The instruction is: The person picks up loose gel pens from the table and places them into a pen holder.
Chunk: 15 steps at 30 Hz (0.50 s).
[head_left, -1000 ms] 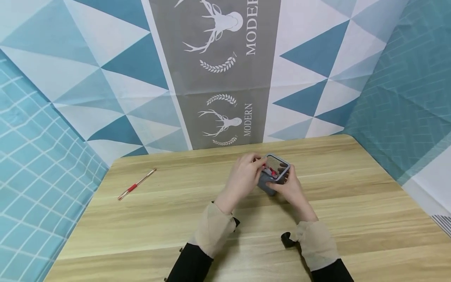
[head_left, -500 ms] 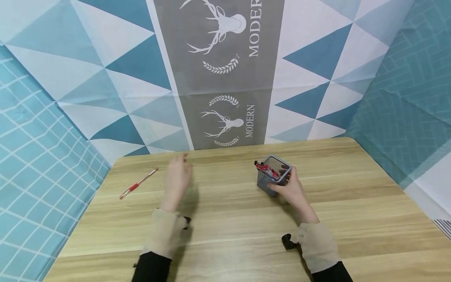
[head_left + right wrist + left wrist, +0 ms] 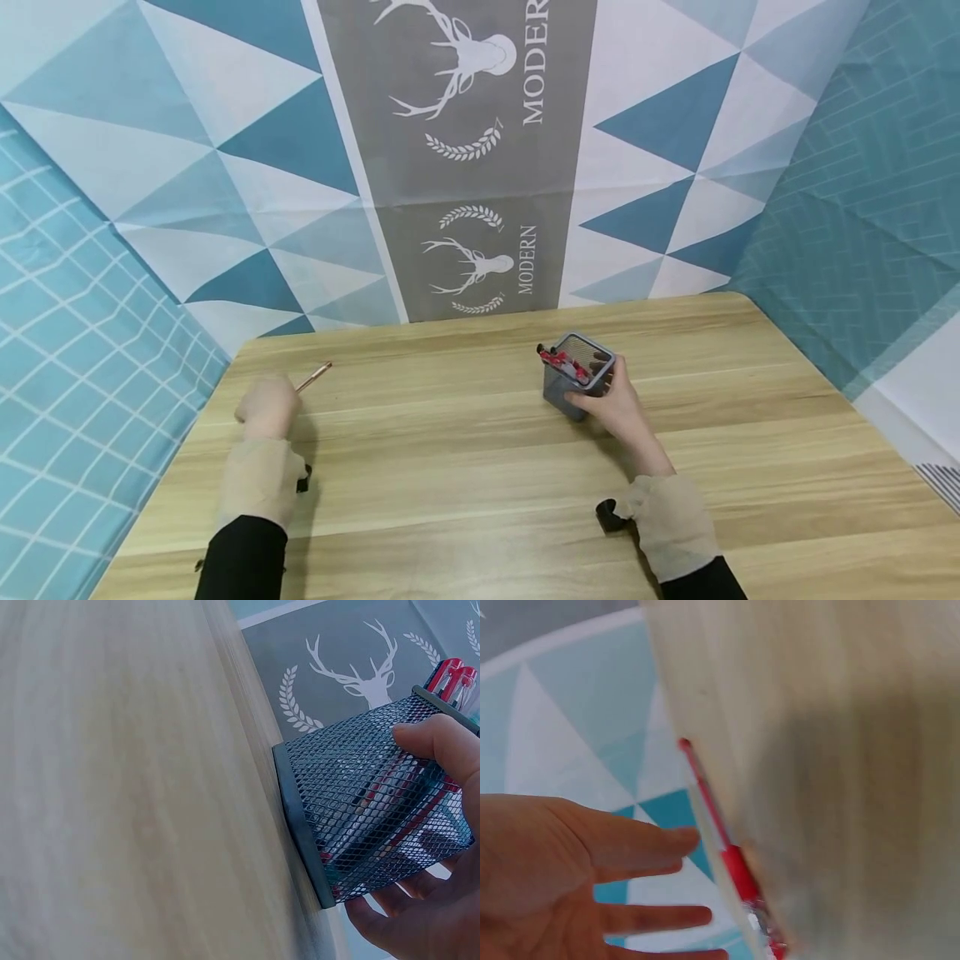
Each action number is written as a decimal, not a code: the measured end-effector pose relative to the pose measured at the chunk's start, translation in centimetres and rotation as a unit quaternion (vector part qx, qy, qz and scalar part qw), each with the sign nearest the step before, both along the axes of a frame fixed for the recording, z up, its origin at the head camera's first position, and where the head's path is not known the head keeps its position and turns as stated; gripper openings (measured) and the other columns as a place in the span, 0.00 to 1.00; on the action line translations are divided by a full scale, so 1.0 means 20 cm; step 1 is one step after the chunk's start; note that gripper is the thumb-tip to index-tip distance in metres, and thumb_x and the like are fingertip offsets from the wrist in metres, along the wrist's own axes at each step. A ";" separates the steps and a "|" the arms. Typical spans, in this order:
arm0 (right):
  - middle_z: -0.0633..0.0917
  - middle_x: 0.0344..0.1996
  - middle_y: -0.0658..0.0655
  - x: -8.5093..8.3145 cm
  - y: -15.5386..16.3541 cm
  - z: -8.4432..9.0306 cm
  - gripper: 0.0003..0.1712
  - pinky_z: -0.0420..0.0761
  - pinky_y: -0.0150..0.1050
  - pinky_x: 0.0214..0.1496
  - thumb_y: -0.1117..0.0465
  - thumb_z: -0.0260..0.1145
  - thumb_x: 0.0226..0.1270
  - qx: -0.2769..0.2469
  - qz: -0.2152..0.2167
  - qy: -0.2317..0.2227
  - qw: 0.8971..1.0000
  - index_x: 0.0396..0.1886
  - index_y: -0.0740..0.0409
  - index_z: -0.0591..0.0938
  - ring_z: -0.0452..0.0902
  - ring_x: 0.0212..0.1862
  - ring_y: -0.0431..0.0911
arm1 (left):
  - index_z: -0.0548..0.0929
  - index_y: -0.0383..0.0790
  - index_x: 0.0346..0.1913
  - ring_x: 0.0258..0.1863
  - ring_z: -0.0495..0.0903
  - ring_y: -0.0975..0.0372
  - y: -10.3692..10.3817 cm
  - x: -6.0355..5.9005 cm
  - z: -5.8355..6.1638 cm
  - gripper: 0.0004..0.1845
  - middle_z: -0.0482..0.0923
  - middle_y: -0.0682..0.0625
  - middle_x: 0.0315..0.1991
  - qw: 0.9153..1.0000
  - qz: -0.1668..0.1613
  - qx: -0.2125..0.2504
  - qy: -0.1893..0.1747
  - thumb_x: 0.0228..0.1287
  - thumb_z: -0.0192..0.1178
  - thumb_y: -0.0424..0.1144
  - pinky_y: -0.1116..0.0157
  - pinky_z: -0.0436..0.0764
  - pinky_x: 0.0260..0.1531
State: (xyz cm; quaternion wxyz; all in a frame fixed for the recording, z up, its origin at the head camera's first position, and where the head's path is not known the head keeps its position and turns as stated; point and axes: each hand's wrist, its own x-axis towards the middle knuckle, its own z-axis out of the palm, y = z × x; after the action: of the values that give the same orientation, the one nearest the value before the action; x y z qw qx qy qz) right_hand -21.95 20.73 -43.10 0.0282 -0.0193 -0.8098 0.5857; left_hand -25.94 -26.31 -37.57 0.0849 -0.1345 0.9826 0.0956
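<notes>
**One pen on the table, one pen cup in hand**

One loose pen (image 3: 313, 378) lies near the left rear corner of the wooden table (image 3: 480, 467), slanting away from the person. The left hand (image 3: 266, 406) is over its nearer end in the head view, covering most of it, so only the far tip shows. The left wrist view shows the pen's red grip and clear barrel lying just past the fingers (image 3: 641, 844), which are stretched out straight and spread, with nothing held between them. Whether the fingertips touch the pen cannot be told from the blurred picture.

Well apart from it, right of the table's middle, stands a grey mesh pen cup (image 3: 577, 379) with a square rim. It leans a little, and the right wrist view shows one bottom edge resting on the wood. The right hand (image 3: 611, 406) grips it from the near side, the thumb (image 3: 439, 746) pressed on the mesh wall close to the rim and the other fingers curled round the far wall. Red-capped pens (image 3: 558, 361) stick out of the cup at its left rear corner.

Behind the table hangs a cloth (image 3: 480, 167) printed with blue and white triangles and a grey band bearing deer heads.
</notes>
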 end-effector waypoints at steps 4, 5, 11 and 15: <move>0.64 0.60 0.67 0.00 0.00 0.00 0.47 0.63 0.53 0.63 0.64 0.71 0.47 -0.005 0.001 0.003 1.000 0.63 0.60 0.53 0.61 0.62 0.59 | 0.74 0.19 0.38 0.29 0.75 0.46 -0.05 0.02 -0.04 0.13 0.74 0.27 0.33 0.999 -0.012 0.009 -0.034 0.62 0.42 0.28 0.54 0.75 0.22; 0.64 0.60 0.67 0.00 0.00 0.00 0.47 0.63 0.53 0.63 0.63 0.71 0.47 -0.005 0.001 0.003 1.000 0.63 0.60 0.53 0.61 0.62 0.59 | 0.75 0.20 0.37 0.29 0.75 0.47 -0.06 0.02 -0.05 0.13 0.74 0.28 0.32 0.999 -0.017 0.006 -0.036 0.62 0.42 0.28 0.56 0.75 0.21; 0.64 0.60 0.67 0.00 0.00 0.00 0.48 0.63 0.53 0.62 0.63 0.71 0.47 -0.005 0.002 -0.004 1.000 0.63 0.59 0.52 0.61 0.62 0.59 | 0.76 0.27 0.30 0.33 0.76 0.45 -0.06 0.02 -0.06 0.10 0.75 0.29 0.34 0.999 -0.028 -0.013 -0.046 0.59 0.46 0.30 0.54 0.74 0.27; 0.64 0.59 0.67 0.00 0.00 0.00 0.48 0.63 0.53 0.62 0.62 0.71 0.47 -0.004 0.001 -0.005 1.000 0.63 0.59 0.52 0.61 0.62 0.60 | 0.75 0.30 0.25 0.32 0.75 0.47 -0.06 0.02 -0.07 0.06 0.75 0.32 0.31 0.998 -0.031 -0.010 -0.049 0.54 0.49 0.28 0.53 0.73 0.28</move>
State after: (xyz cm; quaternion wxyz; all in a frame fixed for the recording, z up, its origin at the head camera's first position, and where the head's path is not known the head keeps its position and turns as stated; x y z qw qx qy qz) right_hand -21.91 20.69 -43.02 0.0236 -0.0210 -0.8076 0.5889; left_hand -25.52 -27.43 -38.91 0.1348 -0.1089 0.9819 0.0766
